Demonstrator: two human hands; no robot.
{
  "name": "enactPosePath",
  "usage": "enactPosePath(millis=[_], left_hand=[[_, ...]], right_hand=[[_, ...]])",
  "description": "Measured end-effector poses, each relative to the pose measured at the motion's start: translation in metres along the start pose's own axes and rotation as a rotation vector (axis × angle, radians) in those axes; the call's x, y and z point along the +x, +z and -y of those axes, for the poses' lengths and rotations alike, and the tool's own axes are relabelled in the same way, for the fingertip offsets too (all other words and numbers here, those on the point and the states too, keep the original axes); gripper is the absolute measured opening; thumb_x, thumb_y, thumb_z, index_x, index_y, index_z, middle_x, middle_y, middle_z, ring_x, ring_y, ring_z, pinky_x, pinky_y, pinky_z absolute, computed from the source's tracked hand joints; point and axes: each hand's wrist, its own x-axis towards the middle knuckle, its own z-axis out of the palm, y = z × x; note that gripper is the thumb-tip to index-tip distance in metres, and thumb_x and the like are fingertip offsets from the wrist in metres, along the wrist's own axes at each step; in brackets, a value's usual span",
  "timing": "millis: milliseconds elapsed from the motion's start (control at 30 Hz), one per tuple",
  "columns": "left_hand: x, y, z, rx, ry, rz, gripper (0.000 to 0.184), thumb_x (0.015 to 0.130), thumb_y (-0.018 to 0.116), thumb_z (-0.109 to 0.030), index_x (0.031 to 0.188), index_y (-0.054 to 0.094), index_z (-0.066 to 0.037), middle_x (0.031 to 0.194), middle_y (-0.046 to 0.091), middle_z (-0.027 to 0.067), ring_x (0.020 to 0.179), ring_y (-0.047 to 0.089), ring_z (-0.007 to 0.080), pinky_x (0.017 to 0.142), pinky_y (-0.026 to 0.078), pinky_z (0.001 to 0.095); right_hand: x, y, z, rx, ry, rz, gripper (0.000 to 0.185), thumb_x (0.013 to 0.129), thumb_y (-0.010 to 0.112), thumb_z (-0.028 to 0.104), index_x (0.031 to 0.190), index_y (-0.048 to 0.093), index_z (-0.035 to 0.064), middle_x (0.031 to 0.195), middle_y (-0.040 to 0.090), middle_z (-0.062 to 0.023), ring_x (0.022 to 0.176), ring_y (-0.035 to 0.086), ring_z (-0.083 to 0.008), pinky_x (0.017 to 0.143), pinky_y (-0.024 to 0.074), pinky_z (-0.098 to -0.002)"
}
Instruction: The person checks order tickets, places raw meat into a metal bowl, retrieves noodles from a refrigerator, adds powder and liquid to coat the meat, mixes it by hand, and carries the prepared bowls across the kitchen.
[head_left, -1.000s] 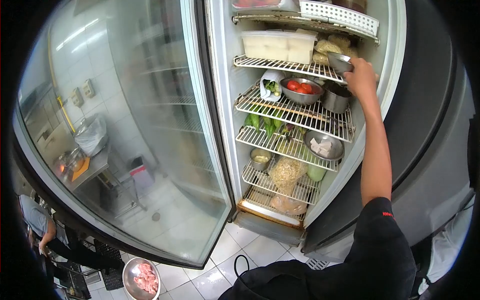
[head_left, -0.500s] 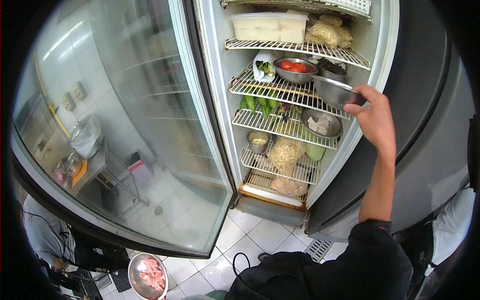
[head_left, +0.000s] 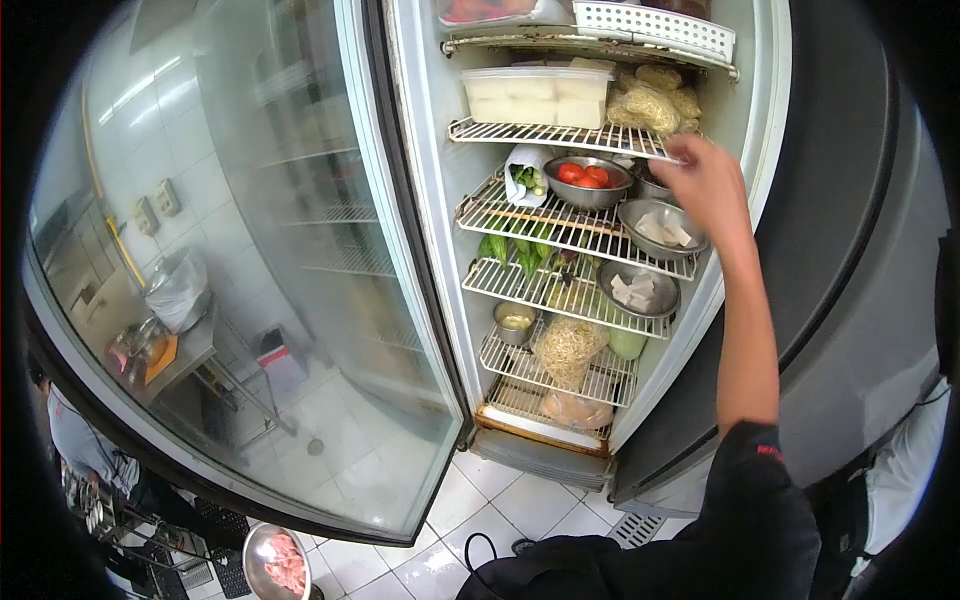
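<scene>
My right hand is inside the fridge, near the front edge of the shelf that carries the plastic tub. Its thumb and fingers are a little apart and slightly blurred, with nothing seen between them. Just below it a metal bowl of white chunks rests on the shelf. Behind the fingers, a metal bowl with dark contents is partly hidden. A metal bowl of tomatoes stands to its left. At the lower left edge, a metal bowl of raw meat shows above the floor; no left hand is visible on it.
A glass door stands open on the left. Lower shelves hold another bowl of white pieces, green vegetables and a bag. Above sits a plastic tub. People stand at both sides.
My right hand has let go of the metal bowl of white chunks, now level on the shelf, and moved up and left. The view has tilted upward.
</scene>
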Motion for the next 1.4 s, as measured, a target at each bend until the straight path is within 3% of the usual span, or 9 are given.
enactPosePath(millis=[100, 133, 167, 200, 267, 567, 767, 1067, 1400], left_hand=[[0.004, 0.135, 0.010, 0.191, 0.212, -0.642, 0.025, 0.083, 0.054, 0.004, 0.107, 0.058, 0.006, 0.092, 0.059, 0.0152, 0.075, 0.056, 0.0182, 0.062, 0.047, 0.0276], [0.043, 0.043, 0.024, 1.042, 0.561, -0.393, 0.019, 0.078, 0.060, 0.003, 0.097, 0.058, 0.000, 0.083, 0.057, 0.0089, 0.064, 0.052, 0.0112, 0.057, 0.043, 0.0218], [0.070, 0.038, 0.017, 0.174, 0.340, -0.335, 0.035, 0.090, 0.052, -0.018, 0.120, 0.051, 0.000, 0.113, 0.056, 0.0112, 0.104, 0.054, 0.0191, 0.090, 0.043, 0.0311], [0.106, -0.015, 0.026, 0.490, 0.384, -0.233, 0.040, 0.091, 0.049, -0.019, 0.127, 0.049, 0.000, 0.124, 0.055, 0.0112, 0.110, 0.054, 0.0179, 0.097, 0.039, 0.0303], [0.084, 0.112, 0.022, 0.354, 0.390, -0.252, 0.020, 0.083, 0.053, -0.013, 0.097, 0.061, 0.000, 0.095, 0.062, 0.0089, 0.089, 0.058, 0.0163, 0.082, 0.045, 0.0312], [0.136, 0.163, 0.038, 0.068, 0.415, -0.221, 0.009, 0.077, 0.054, 0.000, 0.086, 0.051, 0.000, 0.085, 0.060, 0.0122, 0.079, 0.062, 0.0225, 0.070, 0.051, 0.0362], [0.127, 0.173, 0.045, 0.146, 0.470, -0.343, 0.020, 0.073, 0.057, -0.001, 0.090, 0.045, 0.000, 0.085, 0.056, 0.0127, 0.067, 0.059, 0.0206, 0.050, 0.048, 0.0313], [0.019, 0.195, 0.081, 0.153, 0.466, -0.410, 0.016, 0.076, 0.058, -0.004, 0.091, 0.051, 0.000, 0.081, 0.056, 0.0058, 0.066, 0.058, 0.0143, 0.052, 0.054, 0.0273], [-0.295, 0.027, 0.055, 0.285, 0.313, -0.501, 0.017, 0.075, 0.059, -0.004, 0.075, 0.043, -0.002, 0.072, 0.054, 0.0087, 0.061, 0.060, 0.0172, 0.049, 0.056, 0.0306]], right_hand=[[0.105, 0.033, -0.028, -0.219, -0.016, 0.037, 0.059, 0.068, 0.074, 0.037, 0.114, 0.061, 0.0027, 0.108, 0.063, -0.0220, 0.104, 0.060, -0.0346, 0.092, 0.0456, -0.0399], [0.137, 0.056, -0.047, -0.275, -0.012, 0.060, 0.065, 0.067, 0.074, 0.040, 0.117, 0.059, 0.0034, 0.112, 0.062, -0.0214, 0.108, 0.059, -0.0336, 0.094, 0.0452, -0.0397], [0.158, 0.080, -0.063, -0.436, 0.034, 0.022, 0.066, 0.065, 0.076, 0.039, 0.119, 0.059, 0.0053, 0.115, 0.061, -0.0209, 0.110, 0.058, -0.0329, 0.095, 0.0448, -0.0409], [0.178, 0.105, -0.078, -0.589, 0.073, -0.010, 0.069, 0.063, 0.078, 0.037, 0.121, 0.058, 0.0073, 0.119, 0.060, -0.0204, 0.113, 0.056, -0.0322, 0.096, 0.0444, -0.0420], [0.212, 0.114, -0.110, -0.676, -0.017, 0.502, 0.080, 0.060, 0.082, 0.037, 0.128, 0.052, 0.0100, 0.126, 0.056, -0.0133, 0.114, 0.054, -0.0282, 0.099, 0.0428, -0.0411], [0.264, 0.151, -0.218, -0.552, -0.048, 0.252, 0.072, 0.080, 0.063, 0.026, 0.142, 0.030, 0.0124, 0.138, 0.042, -0.0167, 0.124, 0.044, -0.0301, 0.101, 0.0392, -0.0420], [0.219, 0.108, -0.236, 1.259, 0.516, 0.075, 0.072, 0.082, 0.059, 0.022, 0.144, 0.024, 0.0090, 0.142, 0.036, -0.0183, 0.126, 0.041, -0.0330, 0.098, 0.0411, -0.0435], [-0.027, 0.065, -0.024, 2.561, 0.394, 0.930, 0.071, 0.082, 0.060, 0.016, 0.143, 0.025, 0.0072, 0.145, 0.029, -0.0217, 0.126, 0.038, -0.0363, 0.090, 0.0461, -0.0443], [-0.439, -0.109, 0.299, 2.467, 0.729, 2.128, 0.050, 0.084, 0.060, 0.029, 0.126, 0.048, 0.0047, 0.121, 0.053, -0.0142, 0.106, 0.051, -0.0304, 0.058, 0.0509, -0.0296]])
